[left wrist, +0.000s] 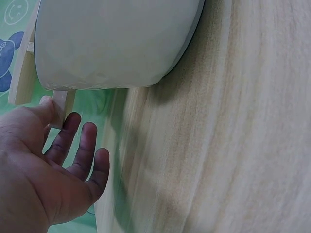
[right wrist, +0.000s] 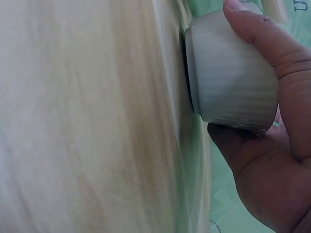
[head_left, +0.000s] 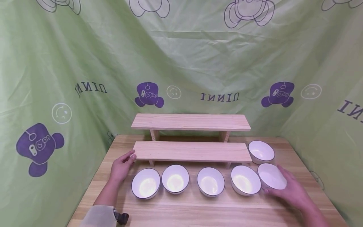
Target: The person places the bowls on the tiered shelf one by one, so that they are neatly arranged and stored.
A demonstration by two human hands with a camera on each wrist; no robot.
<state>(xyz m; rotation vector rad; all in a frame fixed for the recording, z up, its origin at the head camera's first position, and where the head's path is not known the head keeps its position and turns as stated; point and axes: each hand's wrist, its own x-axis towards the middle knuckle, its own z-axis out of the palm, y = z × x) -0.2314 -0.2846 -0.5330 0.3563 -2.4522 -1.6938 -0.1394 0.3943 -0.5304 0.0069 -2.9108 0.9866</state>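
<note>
My left hand (head_left: 121,167) pinches the left end of the front wooden shelf (head_left: 190,151) between thumb and forefinger, the other fingers spread loosely in the left wrist view. At the right, my right hand (head_left: 293,191) grips a white bowl (head_left: 271,177) with a dark rim, thumb and fingers on opposite sides. Whether its foot (right wrist: 189,73) touches the table is hard to tell. Just behind it stands another white bowl (head_left: 261,152), beside the shelf's right end. To its left is a further bowl (head_left: 245,180), very close to the held one.
More white bowls (head_left: 210,182) stand upright in a row before the front shelf, the leftmost bowl (head_left: 146,183) near my left forearm. A second wooden shelf (head_left: 191,122) stands higher behind. Green printed cloth (head_left: 187,63) hangs around the wooden table (head_left: 181,214).
</note>
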